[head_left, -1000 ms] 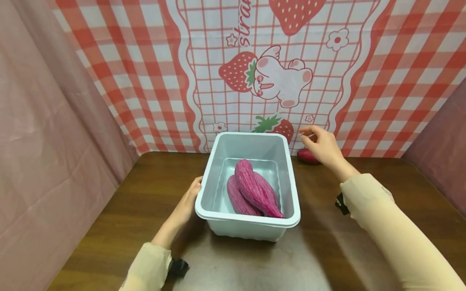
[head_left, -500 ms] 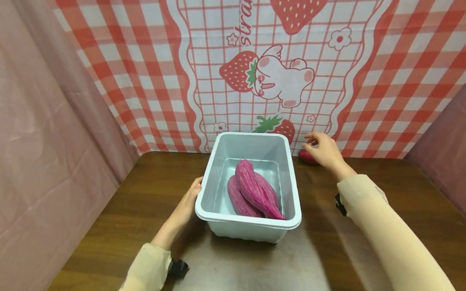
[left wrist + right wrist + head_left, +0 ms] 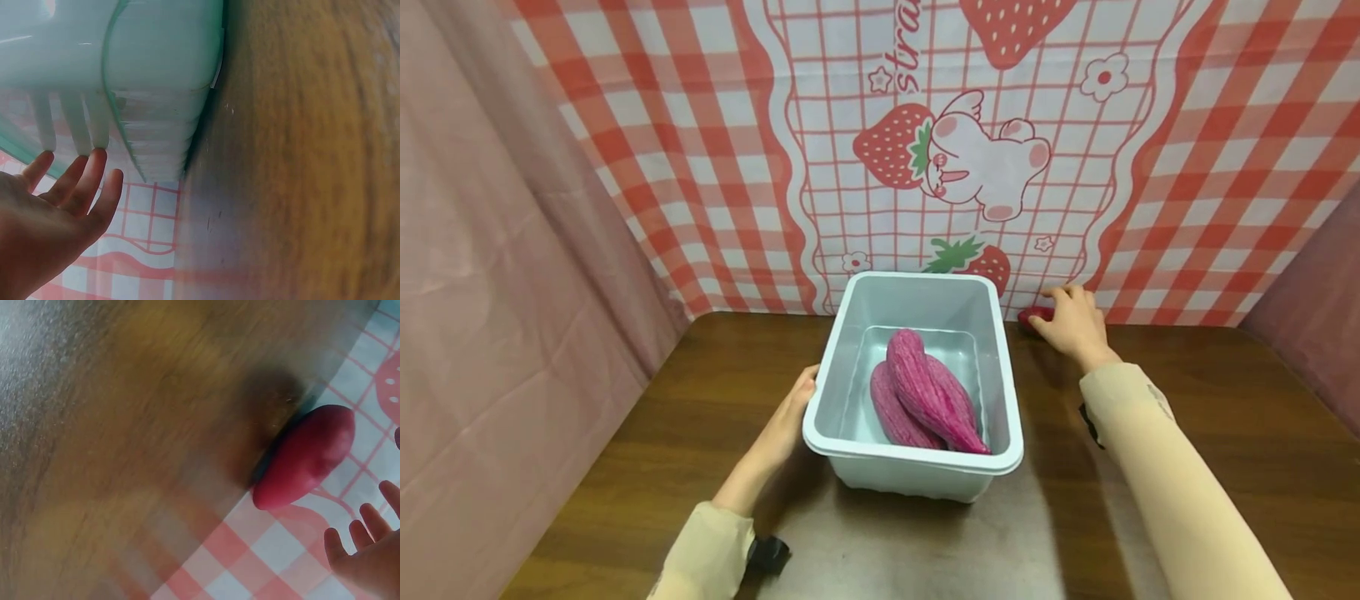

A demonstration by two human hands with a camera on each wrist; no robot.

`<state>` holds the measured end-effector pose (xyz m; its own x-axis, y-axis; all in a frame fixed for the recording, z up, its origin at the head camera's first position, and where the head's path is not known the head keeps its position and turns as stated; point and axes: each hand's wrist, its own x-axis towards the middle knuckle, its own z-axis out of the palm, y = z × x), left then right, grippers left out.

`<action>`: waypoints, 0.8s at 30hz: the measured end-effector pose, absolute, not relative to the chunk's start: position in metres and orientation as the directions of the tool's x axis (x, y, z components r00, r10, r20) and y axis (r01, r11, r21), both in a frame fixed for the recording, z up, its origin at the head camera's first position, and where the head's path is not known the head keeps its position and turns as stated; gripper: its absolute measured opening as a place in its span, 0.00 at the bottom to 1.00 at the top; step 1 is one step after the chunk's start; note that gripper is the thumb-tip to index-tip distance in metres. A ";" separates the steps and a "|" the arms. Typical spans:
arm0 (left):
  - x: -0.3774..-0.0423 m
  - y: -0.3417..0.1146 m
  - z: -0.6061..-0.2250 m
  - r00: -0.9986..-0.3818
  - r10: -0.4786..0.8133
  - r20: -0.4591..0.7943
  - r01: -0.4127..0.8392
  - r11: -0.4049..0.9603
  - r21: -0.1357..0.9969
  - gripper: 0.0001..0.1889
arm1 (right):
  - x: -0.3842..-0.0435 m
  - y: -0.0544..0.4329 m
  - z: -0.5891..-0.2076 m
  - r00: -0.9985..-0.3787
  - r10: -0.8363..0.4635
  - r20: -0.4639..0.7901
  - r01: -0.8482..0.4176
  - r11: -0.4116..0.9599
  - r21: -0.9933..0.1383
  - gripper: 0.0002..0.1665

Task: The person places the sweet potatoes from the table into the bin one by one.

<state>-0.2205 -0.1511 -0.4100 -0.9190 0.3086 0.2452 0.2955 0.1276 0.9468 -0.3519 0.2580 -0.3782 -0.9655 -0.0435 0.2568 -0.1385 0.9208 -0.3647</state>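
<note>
A pale grey-blue plastic bin (image 3: 904,477) stands mid-table, holding purple-pink sweet potatoes (image 3: 928,392) with streaked skin, one lying across the others. My left hand (image 3: 786,421) is at the bin's left side; in the left wrist view, fingertips of that hand (image 3: 72,209) touch its smooth wall (image 3: 165,50). By the back cloth, my right hand (image 3: 1073,321) reaches over a smaller red sweet potato (image 3: 1030,315) and partly covers it in the head view. The right wrist view shows this red sweet potato (image 3: 306,459) beside spread fingers (image 3: 374,522), with a gap between.
Behind the brown wooden table (image 3: 655,417) hangs a red-and-white checked cloth (image 3: 722,183) with strawberry prints, right at the table's back edge. Pink curtains (image 3: 490,292) close off the left and right sides.
My right hand has come down and slightly right, toward the red sweet potato by the back cloth. The left hand and the bin have stayed in place.
</note>
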 end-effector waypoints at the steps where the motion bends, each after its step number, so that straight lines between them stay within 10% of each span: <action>1: -0.221 -0.151 -0.410 -0.919 0.309 0.246 0.296 0.128 0.947 0.24 | -0.353 0.259 -0.379 -0.966 -0.040 0.256 -0.135 0.922 -0.363 0.34; 24: -0.223 -0.152 -0.411 -0.914 0.322 0.246 0.295 0.116 0.948 0.25 | -0.367 0.258 -0.389 -0.988 -0.073 0.139 -0.114 0.943 -0.312 0.38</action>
